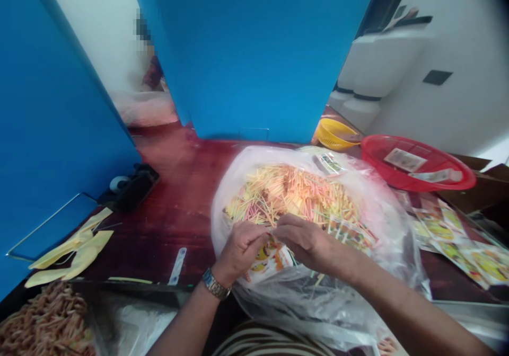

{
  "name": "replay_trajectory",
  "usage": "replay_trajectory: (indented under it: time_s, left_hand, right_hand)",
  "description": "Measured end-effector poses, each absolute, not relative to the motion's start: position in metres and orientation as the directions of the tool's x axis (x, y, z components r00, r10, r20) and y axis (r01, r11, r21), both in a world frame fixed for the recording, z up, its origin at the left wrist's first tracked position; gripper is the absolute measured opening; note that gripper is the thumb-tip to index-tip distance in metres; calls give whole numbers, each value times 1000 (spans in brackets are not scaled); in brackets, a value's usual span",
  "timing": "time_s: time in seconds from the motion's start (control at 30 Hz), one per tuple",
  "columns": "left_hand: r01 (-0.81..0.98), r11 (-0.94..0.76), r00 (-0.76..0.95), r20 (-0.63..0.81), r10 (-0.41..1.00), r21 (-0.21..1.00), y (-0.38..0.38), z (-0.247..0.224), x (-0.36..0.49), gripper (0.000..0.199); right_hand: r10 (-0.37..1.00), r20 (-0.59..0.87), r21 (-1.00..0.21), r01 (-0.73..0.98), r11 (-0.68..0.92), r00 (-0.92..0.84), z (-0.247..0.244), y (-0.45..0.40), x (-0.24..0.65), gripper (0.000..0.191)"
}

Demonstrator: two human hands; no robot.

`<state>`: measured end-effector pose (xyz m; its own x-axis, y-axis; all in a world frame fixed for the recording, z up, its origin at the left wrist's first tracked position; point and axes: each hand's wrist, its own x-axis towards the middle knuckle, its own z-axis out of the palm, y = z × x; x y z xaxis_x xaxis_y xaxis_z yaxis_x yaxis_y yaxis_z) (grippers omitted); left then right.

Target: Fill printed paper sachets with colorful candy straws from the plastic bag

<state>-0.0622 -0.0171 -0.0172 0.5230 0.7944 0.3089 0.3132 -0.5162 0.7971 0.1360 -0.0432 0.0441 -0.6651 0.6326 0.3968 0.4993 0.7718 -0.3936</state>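
A large clear plastic bag [392,239] lies open in front of me, full of thin pastel sticks [294,186]. My left hand [244,245] wears a metal watch and is closed at the top of a printed packet [268,263]. Touching or nearly touching it, my right hand [304,239] has its fingers pinched together over the same packet's upper edge. What lies between the fingertips is too small to tell. Further printed packets [350,234] rest on the sticks beside my right hand.
A red basket [449,181] and yellow basket [336,135] stand back right, with printed packets [453,234] nearer. At left are a tape dispenser [133,189], yellow strips [85,252] and a brown heap [47,321]. Blue panels [246,54] rise behind; a person is partly visible back left.
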Motion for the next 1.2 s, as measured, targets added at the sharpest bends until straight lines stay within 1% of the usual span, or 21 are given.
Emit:
replay_trajectory:
  time_s: [0.07, 0.13, 0.2, 0.23, 0.3, 0.37, 0.43, 0.53, 0.6, 0.63, 0.67, 0.73, 0.77, 0.8, 0.83, 0.87, 0.93, 1.03, 1.07, 1.13, 1.2]
  left_hand:
    - [258, -488, 445, 346, 826, 833, -20, -20, -62, 27]
    - [200, -460, 358, 373, 856, 865, -21, -21, -62, 28]
    - [173, -476, 312, 410, 857, 862, -23, -18, -59, 29]
    - [169, -496, 310, 432, 847, 852, -24, -15, -57, 29]
    - [163, -539, 346, 464, 816, 826, -28, -10, -49, 30]
    - [160, -554, 375, 469, 799, 817, -33, -7, -40, 29]
    - [177, -514, 359, 431, 828, 840, -37, -9, -36, 29]
    - [269, -451, 370, 341, 864, 851, -36, -15, -43, 29]
    - [337, -528, 464, 350, 814, 780, -34, -18, -51, 25]
    - [362, -587, 519, 366, 772, 724, -34, -18, -55, 24]
    - [382, -642, 568, 379, 730, 664, -34, -18, -57, 23]
    - [432, -709, 636, 369, 678, 557, -35, -17, -59, 20]
    - [466, -721, 651, 353, 672, 513, -36, -17, -58, 19]
    - [499, -725, 660, 334, 673, 474, -37, -17, -57, 18]
    - [526, -728, 671, 311, 673, 441, -38, -17, -56, 17]
    - [543, -730, 684, 285, 672, 415, -39, -17, -55, 17]
    - [556, -736, 708, 243, 663, 386, -40, -19, -53, 18]
    - [547, -738, 722, 224, 655, 394, -42, -23, -54, 20]
    - [542, -737, 721, 227, 654, 404, -43, -25, -55, 20]
    - [537, -732, 717, 231, 658, 419, -44, -28, -56, 20]
    - [541, -720, 709, 225, 669, 435, -44, -30, -57, 20]
  right_hand:
    - [668, 397, -353, 567, 744, -629, 60, -49, 142, 24]
    - [713, 493, -312, 664, 679, -498, 72, -58, 151, 30]
    - [737, 587, -334, 730, 596, -334, 76, -68, 156, 32]
    - [747, 604, -366, 736, 569, -278, 75, -72, 156, 32]
    - [760, 597, -414, 714, 565, -256, 67, -79, 146, 33]
    - [743, 603, -407, 689, 599, -290, 54, -84, 134, 37]
    - [719, 636, -375, 703, 605, -280, 41, -88, 130, 41]
    - [751, 635, -370, 782, 501, -181, 24, -99, 157, 41]
    - [818, 564, -371, 850, 374, -114, 13, -108, 192, 35]
    - [853, 515, -342, 893, 294, -84, 9, -112, 209, 32]
    - [881, 468, -269, 939, 212, -65, 4, -113, 225, 31]
    - [909, 416, -67, 997, 41, -10, 0, -107, 242, 30]
    - [905, 426, 9, 1000, 8, -11, 0, -100, 242, 29]
    - [895, 444, 49, 999, 23, -42, 1, -92, 235, 27]
    - [885, 454, 59, 995, 86, -104, 3, -81, 222, 24]
    - [870, 456, 46, 981, 188, -188, 6, -69, 205, 20]
    - [864, 341, 17, 922, 387, -370, 11, -42, 167, 17]
    - [839, 156, 20, 850, 526, -522, 13, 1, 117, 14]
    - [806, 118, 32, 813, 581, -580, 12, 13, 106, 12]
    - [694, 49, 66, 695, 716, -719, 10, 34, 91, 8]
    - [573, -35, 94, 568, 818, -819, 7, 48, 84, 17]
